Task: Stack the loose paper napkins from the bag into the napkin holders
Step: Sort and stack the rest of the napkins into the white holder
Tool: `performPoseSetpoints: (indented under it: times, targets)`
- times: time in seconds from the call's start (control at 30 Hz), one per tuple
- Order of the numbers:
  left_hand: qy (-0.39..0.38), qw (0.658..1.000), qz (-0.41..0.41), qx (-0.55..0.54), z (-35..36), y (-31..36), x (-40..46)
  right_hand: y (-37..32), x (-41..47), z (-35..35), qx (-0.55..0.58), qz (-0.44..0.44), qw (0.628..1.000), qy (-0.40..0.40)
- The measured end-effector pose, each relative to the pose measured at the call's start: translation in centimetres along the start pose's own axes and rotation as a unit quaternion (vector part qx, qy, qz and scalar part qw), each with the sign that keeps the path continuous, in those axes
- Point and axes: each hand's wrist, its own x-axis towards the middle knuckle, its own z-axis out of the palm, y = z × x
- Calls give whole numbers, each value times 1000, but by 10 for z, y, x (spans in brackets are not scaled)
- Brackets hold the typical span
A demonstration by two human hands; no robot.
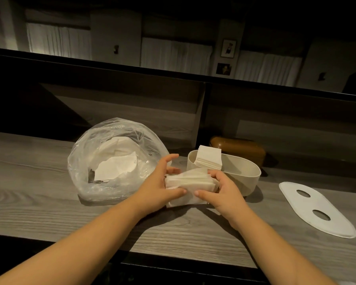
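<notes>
One stack [209,159] already sits in the cream holder [242,177]; my left hand [160,182] and right hand [222,192] pinch a loose bundle [190,182] beside it, and more napkins wait in the bag [111,157].

Dim room — grey wooden counter [49,202]

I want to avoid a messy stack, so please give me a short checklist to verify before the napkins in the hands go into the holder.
1. Bundle of napkins held by both the left hand and the right hand: ok.
2. Bundle edges aligned: not ok, the sheets are fanned and uneven.
3. Cream holder open, its lid lying apart on the counter: ok.
4. Free room in the holder to the right of the stack already inside: ok.
5. Stack inside is neat: ok.
6. More napkins left in the plastic bag: ok.
</notes>
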Motion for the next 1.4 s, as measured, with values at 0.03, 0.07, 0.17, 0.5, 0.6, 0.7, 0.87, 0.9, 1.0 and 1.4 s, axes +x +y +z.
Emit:
performPoseSetpoints:
  times: [0.03,0.07,0.17,0.5,0.6,0.7,0.87,0.9,1.0,1.4]
  targets:
    - [34,999,-10,3,0,-1,0,1,1,-1,3,4,1000,13]
    - [65,998,-18,12,0,-1,1,1,1,-1,10,8,1000,24]
    - [81,997,-10,13,0,0,0,-1,-1,0,10,-8,1000,10]
    - [-82,996,-8,13,1,7,-2,-2,0,-1,-12,-16,1000,-9]
    - [-55,998,-11,24,2,6,-2,-2,1,-2,-13,-5,1000,5]
    - [-20,1000,10,9,1,6,-1,-5,-2,0,9,-14,998,-58]
    - [-98,995,4,30,0,9,-3,-3,-1,2,-38,-6,995,-95]
    - [-91,995,-1,31,0,7,-2,-2,0,2,-47,-5,996,-79]
    - [-28,999,-15,10,0,6,-2,-1,3,0,-29,-5,999,16]
    - [-49,999,-14,-8,0,11,-2,-4,3,5,36,-30,998,-35]
